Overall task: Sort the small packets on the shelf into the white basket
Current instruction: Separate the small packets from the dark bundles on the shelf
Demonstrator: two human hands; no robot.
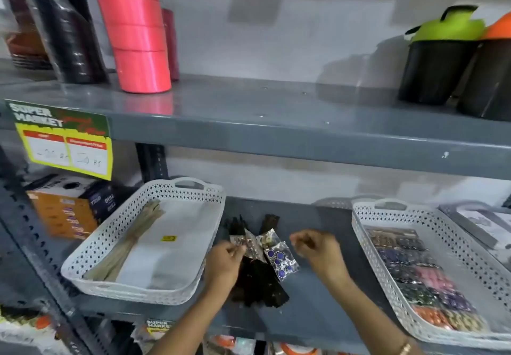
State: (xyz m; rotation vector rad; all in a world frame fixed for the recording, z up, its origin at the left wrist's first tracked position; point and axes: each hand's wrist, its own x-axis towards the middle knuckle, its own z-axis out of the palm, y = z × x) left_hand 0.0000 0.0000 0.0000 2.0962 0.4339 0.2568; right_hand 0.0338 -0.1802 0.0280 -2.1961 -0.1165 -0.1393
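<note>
A heap of small packets (258, 247) lies on the grey shelf (318, 307) between two white baskets. One clear packet with blue discs (282, 260) lies on top at the right, and dark packets spread below it. My left hand (225, 260) pinches a small clear packet at the heap's left edge. Just right of the heap hovers my right hand (318, 247), fingers curled, with nothing visible in it. The left white basket (91, 255) holds pale flat packs. The right white basket (365, 244) holds rows of coloured packets.
Above runs an upper shelf (276, 122) with a stack of pink rolls (135, 31), black wrapped stacks (69, 34) and black shakers (439, 67). A price sign (63, 139) hangs at the left. Boxes (69, 211) stand left of the left basket.
</note>
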